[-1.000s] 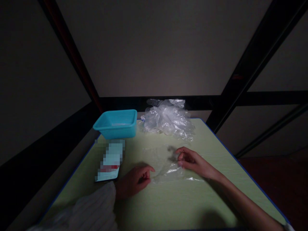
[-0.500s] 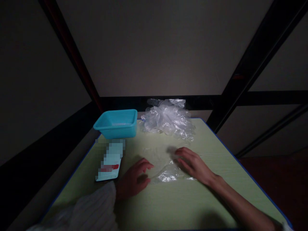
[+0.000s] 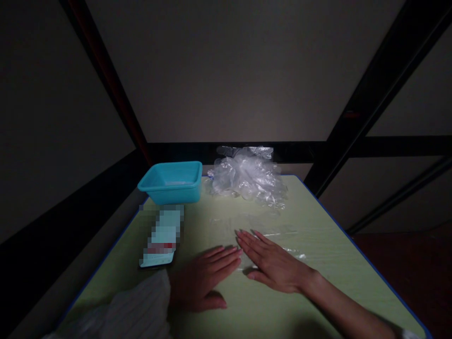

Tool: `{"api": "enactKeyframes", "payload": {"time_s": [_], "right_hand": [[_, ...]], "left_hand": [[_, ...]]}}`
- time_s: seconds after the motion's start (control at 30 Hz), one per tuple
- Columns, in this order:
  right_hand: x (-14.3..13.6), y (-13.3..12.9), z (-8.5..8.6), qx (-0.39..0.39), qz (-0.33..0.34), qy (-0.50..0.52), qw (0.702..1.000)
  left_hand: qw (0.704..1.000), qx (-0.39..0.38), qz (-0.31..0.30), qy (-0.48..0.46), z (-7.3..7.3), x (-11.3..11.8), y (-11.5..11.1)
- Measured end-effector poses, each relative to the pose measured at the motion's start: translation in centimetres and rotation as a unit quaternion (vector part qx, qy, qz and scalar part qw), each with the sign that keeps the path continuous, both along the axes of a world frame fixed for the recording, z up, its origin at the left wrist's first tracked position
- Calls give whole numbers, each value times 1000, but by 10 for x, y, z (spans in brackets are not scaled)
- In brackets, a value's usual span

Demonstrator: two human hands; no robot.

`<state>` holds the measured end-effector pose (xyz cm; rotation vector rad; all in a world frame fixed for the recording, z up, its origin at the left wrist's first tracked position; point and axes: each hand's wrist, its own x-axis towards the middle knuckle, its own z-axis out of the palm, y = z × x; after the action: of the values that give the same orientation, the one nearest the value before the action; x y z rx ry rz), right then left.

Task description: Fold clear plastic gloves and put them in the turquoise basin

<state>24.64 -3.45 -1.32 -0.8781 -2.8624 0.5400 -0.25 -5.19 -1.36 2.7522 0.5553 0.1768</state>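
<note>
A thin clear plastic sheet or glove [image 3: 261, 221] lies spread on the pale green table [image 3: 318, 301]; its outline is hard to make out. My right hand [image 3: 273, 263] rests palm down over it, fingers stretched toward the upper left. My left hand [image 3: 210, 278] is flat too, its fingertips at the sheet's near left part and close to the right hand's fingers. Neither hand grips anything. Beyond them, at the far edge, sits a crumpled heap of clear plastic [image 3: 249, 176].
At the far left corner stands a blue plastic basin [image 3: 176, 190]. A phone [image 3: 162, 238] with a lit, partly pixelated screen lies in front of it, just left of my left hand. A wall rises behind the table.
Both hands have come down flat, closer together and nearer to me, with fingers straightened. The plastic under them, raised and wrinkled before, now lies flatter.
</note>
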Motion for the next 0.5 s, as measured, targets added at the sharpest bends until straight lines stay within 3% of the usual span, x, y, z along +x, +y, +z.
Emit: {"api": "enactKeyframes", "payload": {"time_s": [0.5], "right_hand": [[6, -1, -7, 27, -23, -3, 999]], "left_hand": [[1000, -25, -4, 17, 1, 2, 1]]}}
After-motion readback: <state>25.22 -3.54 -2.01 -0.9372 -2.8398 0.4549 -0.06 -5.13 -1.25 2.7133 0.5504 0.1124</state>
